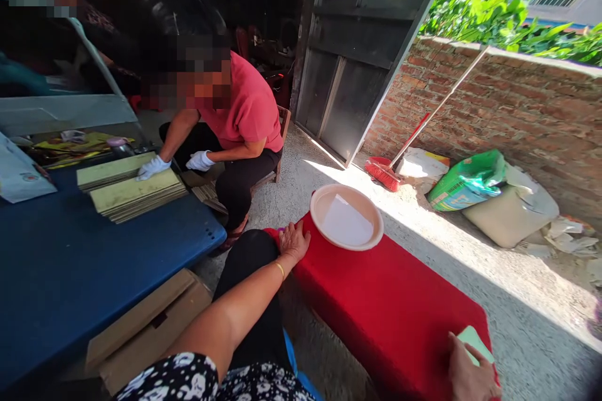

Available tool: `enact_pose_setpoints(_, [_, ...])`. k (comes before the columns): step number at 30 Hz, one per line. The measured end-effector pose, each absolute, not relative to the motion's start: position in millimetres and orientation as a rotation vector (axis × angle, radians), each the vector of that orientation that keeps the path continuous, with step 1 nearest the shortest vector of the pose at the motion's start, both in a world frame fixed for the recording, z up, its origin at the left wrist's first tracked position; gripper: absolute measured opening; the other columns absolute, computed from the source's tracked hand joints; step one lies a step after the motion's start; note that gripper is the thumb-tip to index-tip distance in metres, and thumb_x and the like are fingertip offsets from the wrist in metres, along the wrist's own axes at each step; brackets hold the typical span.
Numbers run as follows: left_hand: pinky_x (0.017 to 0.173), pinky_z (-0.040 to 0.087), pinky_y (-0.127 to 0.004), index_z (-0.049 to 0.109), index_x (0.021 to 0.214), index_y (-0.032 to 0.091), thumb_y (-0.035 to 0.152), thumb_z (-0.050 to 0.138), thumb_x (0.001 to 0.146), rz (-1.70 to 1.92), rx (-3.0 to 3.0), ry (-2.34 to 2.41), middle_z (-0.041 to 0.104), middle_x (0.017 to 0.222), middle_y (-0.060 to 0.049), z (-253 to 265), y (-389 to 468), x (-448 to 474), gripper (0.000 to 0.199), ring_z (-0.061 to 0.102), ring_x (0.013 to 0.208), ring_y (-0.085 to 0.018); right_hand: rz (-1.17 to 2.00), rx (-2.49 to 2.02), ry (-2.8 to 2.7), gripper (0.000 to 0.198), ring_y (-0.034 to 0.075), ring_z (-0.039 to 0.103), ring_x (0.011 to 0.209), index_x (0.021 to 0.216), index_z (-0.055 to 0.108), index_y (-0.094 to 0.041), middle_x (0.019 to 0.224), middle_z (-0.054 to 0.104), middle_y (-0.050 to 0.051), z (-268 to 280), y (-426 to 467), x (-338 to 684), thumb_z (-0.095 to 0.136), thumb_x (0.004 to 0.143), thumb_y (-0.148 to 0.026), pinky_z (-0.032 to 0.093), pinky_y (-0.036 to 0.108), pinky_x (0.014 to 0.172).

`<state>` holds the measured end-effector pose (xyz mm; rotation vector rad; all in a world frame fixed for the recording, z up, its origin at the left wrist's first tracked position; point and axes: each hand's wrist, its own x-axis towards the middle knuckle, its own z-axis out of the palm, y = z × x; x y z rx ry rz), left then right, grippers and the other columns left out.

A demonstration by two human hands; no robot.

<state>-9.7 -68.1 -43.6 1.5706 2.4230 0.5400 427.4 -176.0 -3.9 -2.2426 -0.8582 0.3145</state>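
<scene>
My left hand (294,242) lies on the near left edge of a bench covered with red cloth (376,291), fingers stretched over the edge and nothing visible in them. A gold bangle (281,270) circles that wrist. At the bench's right end, my right hand (470,369) is closed on a flat, pale green piece (476,344) with rounded corners, low against the red cloth. I cannot tell what this piece is. A beige basin (313,210) stands at the bench's far end, close to my left hand, with a white sheet-like thing (347,220) in it.
To the left, a person (249,100) in white gloves touches stacked yellowish boards (141,194) on a blue table (155,257). An open cardboard box (150,326) is beside my legs. A metal door (357,44), red broom (383,174) and sacks (512,207) are beyond the bench.
</scene>
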Motion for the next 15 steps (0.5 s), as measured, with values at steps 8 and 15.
enact_pose_setpoints(8, [0.101,0.038,-0.046,0.055,0.142,0.021,0.042,0.046,0.096,0.526,1.606,2.434,0.063,0.123,-0.014,-41,-69,-12,0.051,0.057,0.116,-0.031,0.842,-1.644,-1.471,0.039,0.028,0.063,0.089,0.074,0.075,-0.025,0.095,0.067,0.006,-16,-140,242,0.070,0.048,-0.053,0.052,0.035,0.076])
enact_pose_setpoints(15, [0.100,0.037,-0.046,0.053,0.144,0.020,0.042,0.046,0.097,0.520,1.606,2.428,0.062,0.124,-0.015,-40,-71,-10,0.052,0.056,0.116,-0.031,0.781,-1.776,-1.189,0.047,0.030,0.066,0.073,0.082,0.074,-0.023,0.071,0.068,0.005,4,-149,357,0.072,0.049,-0.057,0.052,0.039,0.064])
